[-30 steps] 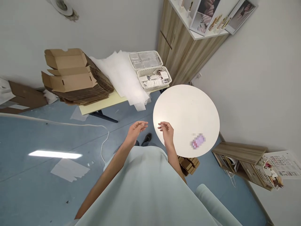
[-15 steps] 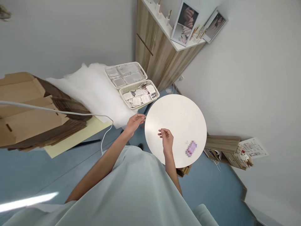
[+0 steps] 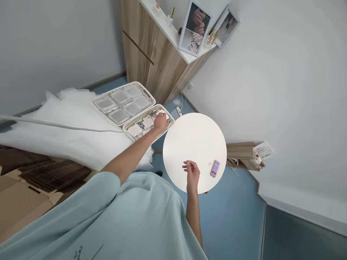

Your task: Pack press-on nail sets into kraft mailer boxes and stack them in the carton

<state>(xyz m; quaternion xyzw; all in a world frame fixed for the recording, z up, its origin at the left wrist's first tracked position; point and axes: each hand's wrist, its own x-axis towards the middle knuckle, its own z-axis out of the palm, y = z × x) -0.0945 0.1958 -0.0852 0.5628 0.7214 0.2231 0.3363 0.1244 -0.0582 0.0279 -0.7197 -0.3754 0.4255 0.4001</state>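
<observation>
My left hand (image 3: pixel 161 122) reaches into the right end of a white perforated basket (image 3: pixel 125 127) that holds several small white cards (image 3: pixel 148 122) and grey pieces. Its fingers curl down over a white card there, and their tips are hidden. Above the round white table (image 3: pixel 189 135), my right hand (image 3: pixel 192 172) hovers with loosely bent fingers, some of them apart, and nothing visible in them. To its right on the tabletop lies a blurred purple object (image 3: pixel 214 168).
A second basket (image 3: pixel 151 97) with clear flat packs adjoins the first. White soft sheeting (image 3: pixel 73 122), a grey cable (image 3: pixel 65 126) and stacked brown cardboard (image 3: pixel 21 202) are on the left. Behind stands a wooden cabinet (image 3: pixel 146 54) bearing picture frames (image 3: pixel 195 29) and small bottles.
My left hand has moved from beside the table's edge into the basket of cards. My right hand stays over the table in much the same pose. The view has shifted.
</observation>
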